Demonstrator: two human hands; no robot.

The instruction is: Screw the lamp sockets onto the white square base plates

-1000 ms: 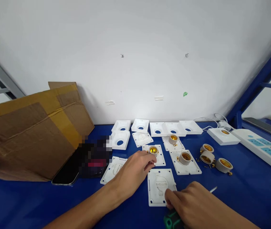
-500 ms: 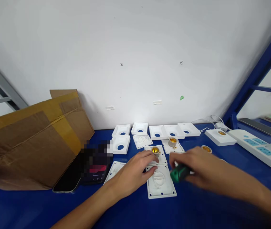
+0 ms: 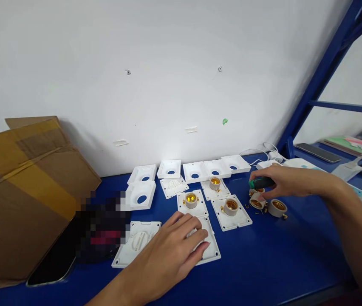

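My left hand (image 3: 171, 250) lies palm down with fingers spread on a white square base plate (image 3: 212, 250) at the front of the blue table (image 3: 264, 259). My right hand (image 3: 275, 180) is stretched out to the right, closed round a green-handled screwdriver (image 3: 257, 183), just above loose lamp sockets (image 3: 276, 207) with brass threads. Two white plates with sockets mounted (image 3: 192, 200) (image 3: 231, 209) lie just beyond my left hand. Another bare plate (image 3: 136, 243) lies to its left.
Several white square covers (image 3: 194, 171) with round holes line the wall. A flattened cardboard box (image 3: 24, 187) fills the left side, with a dark phone (image 3: 50, 265) beside it. A white power strip and cables (image 3: 298, 163) sit at the far right by the blue frame (image 3: 321, 72).
My right hand lifted the green screwdriver from the front edge and carried it right and back, over the loose sockets. My left hand slid from the socket plate onto the bare plate.
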